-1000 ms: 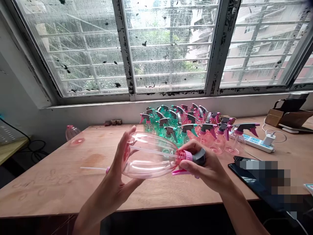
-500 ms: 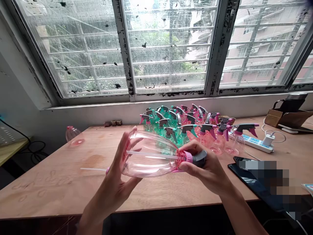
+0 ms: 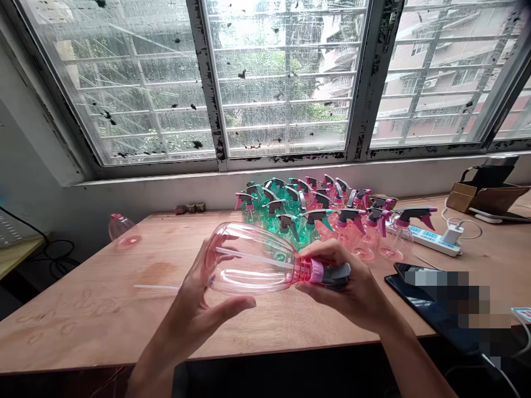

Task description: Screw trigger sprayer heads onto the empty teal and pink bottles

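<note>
A clear pink spray bottle [image 3: 253, 276] lies nearly level in the air between my hands, its base to the left and its thin tube visible inside. My right hand [image 3: 338, 282] grips the neck around the pink collar and dark grey spray head. At the base, my left hand [image 3: 207, 301] cups the bottle, with fingers partly hidden behind it and the thumb stretched out below. Behind my left hand, a loose spray head's white tube [image 3: 153, 287] rests on the table; its head is hidden.
Several green and pink spray bottles [image 3: 309, 232] stand grouped at the back of the wooden table [image 3: 103, 326]. A pink bottle without a spray head [image 3: 123, 229] is at the left edge. To the right are a power strip [image 3: 433, 240] and dark phone-like devices [image 3: 423, 301].
The bottle has turned slightly about its length and its neck end has dipped a little. My left thumb has shifted right, out from the base. The view has moved slightly.
</note>
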Motion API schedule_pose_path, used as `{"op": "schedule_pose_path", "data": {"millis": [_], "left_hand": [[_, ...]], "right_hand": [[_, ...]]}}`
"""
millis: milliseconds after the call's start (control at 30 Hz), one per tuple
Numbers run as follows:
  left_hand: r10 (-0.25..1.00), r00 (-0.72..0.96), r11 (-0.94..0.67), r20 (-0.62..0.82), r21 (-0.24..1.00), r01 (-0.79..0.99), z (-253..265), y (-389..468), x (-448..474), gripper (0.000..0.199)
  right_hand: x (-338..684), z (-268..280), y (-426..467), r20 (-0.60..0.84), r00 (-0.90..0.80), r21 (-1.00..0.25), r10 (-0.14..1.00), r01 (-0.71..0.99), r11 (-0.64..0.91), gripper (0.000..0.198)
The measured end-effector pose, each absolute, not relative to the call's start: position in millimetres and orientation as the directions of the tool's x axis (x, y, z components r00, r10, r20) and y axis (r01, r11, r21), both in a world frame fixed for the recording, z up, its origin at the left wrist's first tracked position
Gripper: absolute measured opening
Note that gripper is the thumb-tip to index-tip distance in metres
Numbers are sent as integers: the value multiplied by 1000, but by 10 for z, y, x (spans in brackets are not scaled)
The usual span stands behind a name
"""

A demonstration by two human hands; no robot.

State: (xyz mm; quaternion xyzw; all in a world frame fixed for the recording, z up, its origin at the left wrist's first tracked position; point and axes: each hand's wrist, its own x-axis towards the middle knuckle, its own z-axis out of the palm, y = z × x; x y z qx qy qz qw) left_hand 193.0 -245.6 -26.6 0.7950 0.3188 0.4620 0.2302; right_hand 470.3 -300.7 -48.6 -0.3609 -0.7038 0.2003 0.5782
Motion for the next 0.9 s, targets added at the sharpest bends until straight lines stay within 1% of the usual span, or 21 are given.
{"op": "schedule_pose_path", "data": {"millis": [67,133,233,300,367,467,567,667,700,767,833,900], "left_hand": [[689,407,-720,600,633,284,-254,-2453,1914,82],[672,422,-735,608,615,285,-241,-2458,1912,78],[688,390,-723,612,625,295,-234,-2470,1934,77],[707,368,-705,604,646,293,-248,-2469,1951,76],[731,347,-679,588,676,285,-274,-2457,1958,74],[779,292,-625,555,726,286,-307,-2434,1948,80],[788,277,-613,549,736,286,-294,-2430,1920,82],[732,341,-678,590,677,285,-260,-2445,1877,78],[710,370,-701,599,650,292,-257,-2449,1859,81],[683,418,-727,599,613,310,-273,-2456,1821,95],[691,432,-718,579,617,321,-314,-2459,1788,102],[702,420,-708,575,630,320,-355,-2460,1772,99]], "right_hand": [[4707,-480,-3008,633,-85,-738,769,232,633,29],[4709,-474,-3010,606,-91,-769,790,189,611,29],[4708,-472,-3007,605,-87,-771,791,182,610,26],[4710,-477,-2998,649,-83,-726,757,233,648,27],[4715,-482,-2982,717,-95,-644,691,290,708,31],[4725,-486,-2958,783,-141,-539,605,330,775,34],[4728,-488,-2958,791,-172,-515,588,331,791,33],[4724,-498,-2980,761,-156,-560,629,332,759,31],[4723,-504,-2987,744,-143,-586,652,327,741,30],[4720,-518,-2993,714,-112,-641,691,292,710,29],[4716,-530,-2989,689,-103,-686,718,230,691,28],[4710,-536,-2981,668,-104,-715,737,184,674,28]]}}
